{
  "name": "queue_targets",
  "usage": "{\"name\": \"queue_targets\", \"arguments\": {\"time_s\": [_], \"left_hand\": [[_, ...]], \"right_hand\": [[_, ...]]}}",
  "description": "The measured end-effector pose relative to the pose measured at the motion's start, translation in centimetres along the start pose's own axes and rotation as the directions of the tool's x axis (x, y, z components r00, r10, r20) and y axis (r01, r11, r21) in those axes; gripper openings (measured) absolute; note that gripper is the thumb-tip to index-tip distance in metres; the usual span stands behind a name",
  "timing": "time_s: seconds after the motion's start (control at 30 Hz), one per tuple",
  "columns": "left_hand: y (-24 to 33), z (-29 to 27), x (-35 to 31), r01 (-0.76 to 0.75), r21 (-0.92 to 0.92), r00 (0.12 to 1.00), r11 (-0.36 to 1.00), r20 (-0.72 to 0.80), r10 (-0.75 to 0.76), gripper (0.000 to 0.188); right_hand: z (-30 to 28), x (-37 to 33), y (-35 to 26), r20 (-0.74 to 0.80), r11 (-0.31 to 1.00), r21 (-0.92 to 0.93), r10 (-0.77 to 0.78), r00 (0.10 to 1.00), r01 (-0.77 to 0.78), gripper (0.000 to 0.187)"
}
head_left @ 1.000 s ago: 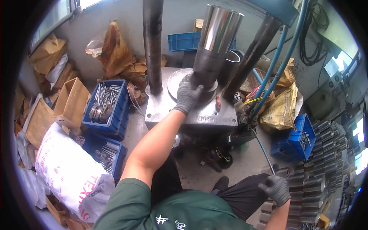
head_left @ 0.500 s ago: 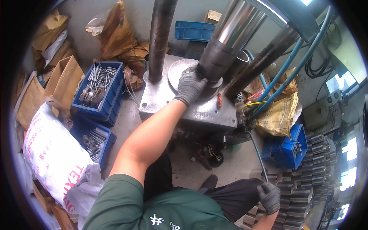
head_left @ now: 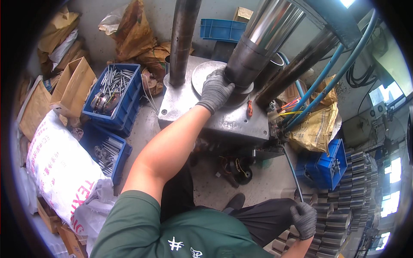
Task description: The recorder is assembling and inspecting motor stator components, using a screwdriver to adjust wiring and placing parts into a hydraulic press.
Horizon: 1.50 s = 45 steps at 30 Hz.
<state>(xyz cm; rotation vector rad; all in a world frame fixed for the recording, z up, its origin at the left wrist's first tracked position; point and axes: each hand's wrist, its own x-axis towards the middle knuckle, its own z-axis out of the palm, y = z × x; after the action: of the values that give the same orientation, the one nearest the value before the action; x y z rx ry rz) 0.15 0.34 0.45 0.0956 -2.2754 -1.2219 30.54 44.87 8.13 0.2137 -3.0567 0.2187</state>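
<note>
On the round steel plate (head_left: 198, 78) of a press stands a dark metal cylinder (head_left: 243, 64), beneath a shiny steel ram (head_left: 267, 23). My left hand (head_left: 215, 91), in a grey knit glove, is wrapped against the cylinder's lower left side, thumb toward me; some fingertips are hidden. Low on the right, my right hand (head_left: 304, 219), also gloved in grey, is closed around the end of a long thin lever (head_left: 294, 174) that rises toward the press. A small screwdriver (head_left: 250, 109) with an orange handle lies on the press bed (head_left: 206, 123) to the right of the cylinder.
Dark columns (head_left: 183, 45) flank the ram, and blue hoses (head_left: 327, 86) hang at the right. Blue crates (head_left: 137, 92) of metal rods and a white sack (head_left: 60, 167) stand left. At lower right are a blue crate (head_left: 329, 170) and stacked metal cylinders (head_left: 337, 217).
The whole view has shifted slightly, so the press sits a little farther right in the picture. Both hands keep their places on the cylinder and the lever.
</note>
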Motion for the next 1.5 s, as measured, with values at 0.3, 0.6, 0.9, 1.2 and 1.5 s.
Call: {"name": "queue_targets", "arguments": {"time_s": [0.3,0.6,0.9,1.2,1.5], "left_hand": [[-0.7,-0.1,0.1,0.010,-0.014,1.000,1.000,0.002,-0.009,0.066],[-1.1,0.1,0.3,-0.013,-0.024,1.000,1.000,0.004,0.013,0.064],[-1.1,0.1,0.3,-0.034,-0.050,0.999,0.998,0.005,0.034,0.063],[-0.9,-0.2,0.2,-0.025,-0.083,1.000,0.996,0.009,0.025,0.064],[-0.6,0.1,0.2,-0.039,-0.076,0.999,0.996,-0.012,0.039,0.063]], "right_hand": [[-0.2,0.0,-0.4,-0.014,1.000,-0.017,-0.019,1.000,0.019,0.030],[-0.2,0.0,-0.4,-0.008,1.000,-0.003,0.006,1.000,-0.006,0.027],[-0.4,0.0,0.1,0.028,1.000,-0.008,0.001,1.000,-0.001,0.021],[-4.6,4.1,-0.5,-0.127,0.967,0.138,-0.199,0.972,0.216,0.021],[-12.0,21.3,2.4,-0.668,0.970,-0.088,-0.227,0.708,0.228,0.018]]}}
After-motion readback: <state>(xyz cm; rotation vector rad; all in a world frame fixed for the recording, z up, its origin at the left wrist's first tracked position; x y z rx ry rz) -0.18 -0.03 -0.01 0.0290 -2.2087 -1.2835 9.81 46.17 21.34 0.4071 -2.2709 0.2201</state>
